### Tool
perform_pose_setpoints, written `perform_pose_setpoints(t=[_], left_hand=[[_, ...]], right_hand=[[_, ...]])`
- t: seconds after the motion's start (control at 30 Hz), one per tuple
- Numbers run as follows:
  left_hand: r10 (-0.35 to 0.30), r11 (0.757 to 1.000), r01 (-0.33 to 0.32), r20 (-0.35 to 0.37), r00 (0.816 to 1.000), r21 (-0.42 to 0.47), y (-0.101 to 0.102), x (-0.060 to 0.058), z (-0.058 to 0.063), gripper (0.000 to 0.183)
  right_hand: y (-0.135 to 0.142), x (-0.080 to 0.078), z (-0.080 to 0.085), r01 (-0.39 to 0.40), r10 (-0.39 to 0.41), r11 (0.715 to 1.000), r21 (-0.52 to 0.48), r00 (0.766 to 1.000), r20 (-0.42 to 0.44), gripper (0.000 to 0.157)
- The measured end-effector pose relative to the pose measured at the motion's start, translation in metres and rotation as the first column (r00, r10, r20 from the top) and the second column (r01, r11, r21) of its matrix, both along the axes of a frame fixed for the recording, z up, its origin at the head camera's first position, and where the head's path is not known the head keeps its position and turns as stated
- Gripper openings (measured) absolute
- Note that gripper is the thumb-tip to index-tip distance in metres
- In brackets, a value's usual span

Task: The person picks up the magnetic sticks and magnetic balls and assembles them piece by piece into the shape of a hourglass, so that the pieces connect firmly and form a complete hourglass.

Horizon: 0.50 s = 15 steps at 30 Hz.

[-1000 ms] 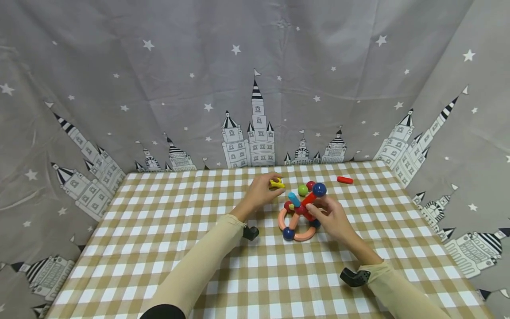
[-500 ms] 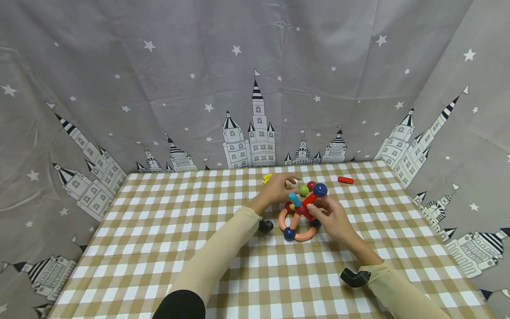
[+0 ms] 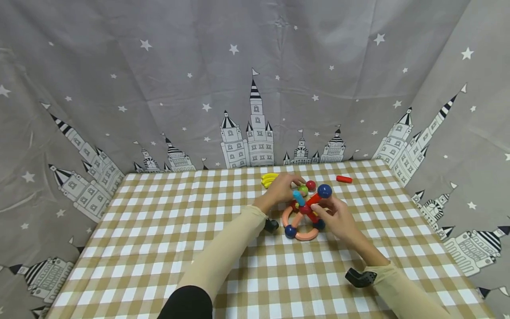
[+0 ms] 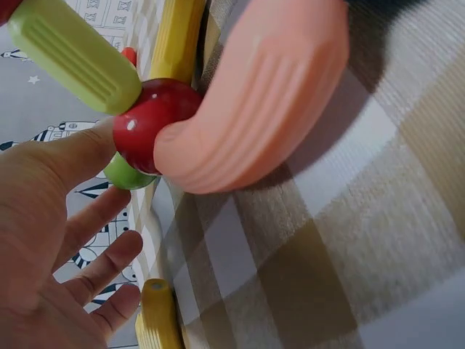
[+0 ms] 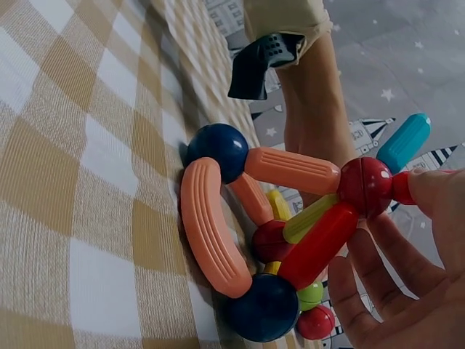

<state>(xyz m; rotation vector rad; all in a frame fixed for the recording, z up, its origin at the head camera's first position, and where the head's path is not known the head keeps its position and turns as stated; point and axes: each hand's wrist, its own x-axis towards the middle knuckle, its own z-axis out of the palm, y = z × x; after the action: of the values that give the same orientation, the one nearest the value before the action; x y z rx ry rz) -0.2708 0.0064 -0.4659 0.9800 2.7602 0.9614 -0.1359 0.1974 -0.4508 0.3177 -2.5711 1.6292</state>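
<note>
A toy model of magnetic sticks and balls [image 3: 306, 236] stands on the checked cloth. Its base has curved orange sticks [image 5: 211, 225] and dark blue balls [image 5: 218, 153]. My right hand [image 3: 338, 217] pinches the upper red stick [image 3: 314, 199], just above the central red ball [image 5: 365, 187]. A blue ball [image 3: 324, 191] tops that stick, and a light blue stick [image 5: 404, 142] juts out beside it. Behind the model, my left hand [image 3: 280, 189] has thumb and index finger about a loose green ball [image 4: 125, 173], its other fingers spread. The model's lower red ball [image 4: 155, 123] partly hides the thumb tip.
A loose red ball [image 3: 311, 185] lies right beside the green one. Several yellow curved sticks [image 3: 268, 178] are grouped left of the left hand. Farther right lies a red stick [image 3: 344, 179]. A grey castle-print curtain [image 3: 179, 88] stands behind the table.
My left hand has left the yellow sticks and moved right to the green ball, closing its fingers about it. The right hand keeps its hold; the model has shifted slightly right.
</note>
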Motion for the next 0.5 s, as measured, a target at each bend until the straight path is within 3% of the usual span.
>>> perform_pose_setpoints(t=[0.5], left_hand=[[0.011,0.997,-0.015,-0.052,0.999,-0.08,0.012,0.0,-0.007,0.03]], right_hand=[[0.002,0.0,0.0,-0.01,0.01,1.0,-0.021,1.0,-0.02,0.032]])
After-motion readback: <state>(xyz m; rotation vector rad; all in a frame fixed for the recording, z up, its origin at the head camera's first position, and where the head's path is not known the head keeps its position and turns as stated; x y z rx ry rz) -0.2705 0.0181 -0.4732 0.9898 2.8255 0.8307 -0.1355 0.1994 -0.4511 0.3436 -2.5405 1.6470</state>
